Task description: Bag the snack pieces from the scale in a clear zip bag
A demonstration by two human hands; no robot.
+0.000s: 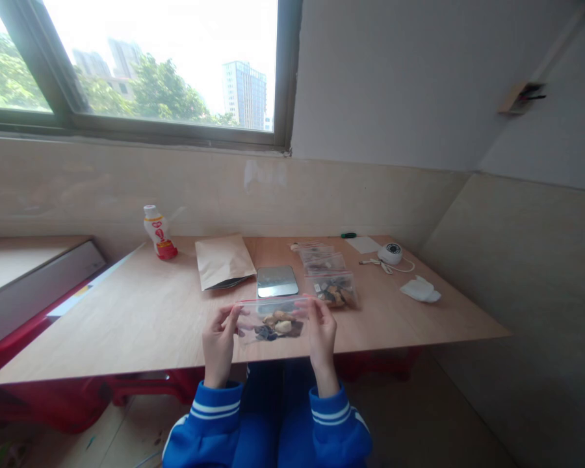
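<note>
The bag [273, 320], a clear zip pouch, hangs between both hands just above the near edge of the table [141, 318], its long axis running left to right with the sealed strip on top. Inside it, brown, tan and dark pieces lie heaped toward the bottom. The left hand [219, 341] pinches the bag's upper left corner and the right hand [322, 335] pinches the upper right corner, fingers closed on the plastic at both ends, so neither hand is nearer than the other. Just beyond, toward the right hand, three more clear bags [332, 286] lie in a row on the table; the nearest holds similar pieces. A small scale [277, 281] sits behind the held bag, a paper pouch [223, 261] to its left, a bottle [158, 233] further left.
</note>
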